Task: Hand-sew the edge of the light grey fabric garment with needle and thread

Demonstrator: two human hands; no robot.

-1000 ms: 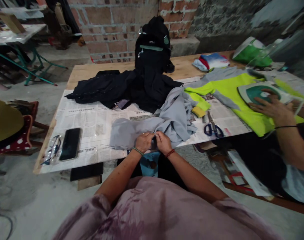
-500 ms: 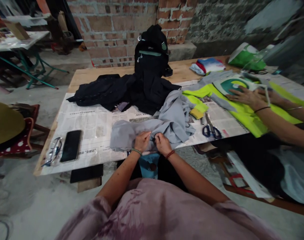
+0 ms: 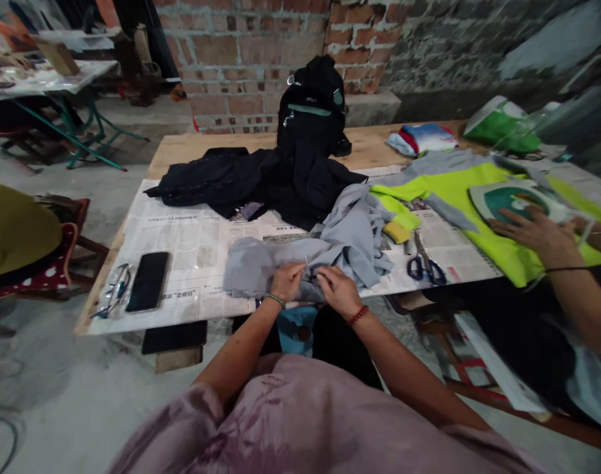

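Head view: pinching grey cloth (image 3: 251, 268) left of scissors (image 3: 422, 257) with fingers (image 3: 295, 269) of left hand (image 3: 287, 282); cannot tell finger hold of right hand (image 3: 341, 292) alongside; keep cloth flat.

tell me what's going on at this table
A person's left hand and right hand are working close together on grey cloth; what exactly they pinch is too small to tell. To the right, a co-worker's hand is on an iron over a yellow-and-grey garment. Scissors and a phone lie on newspaper.
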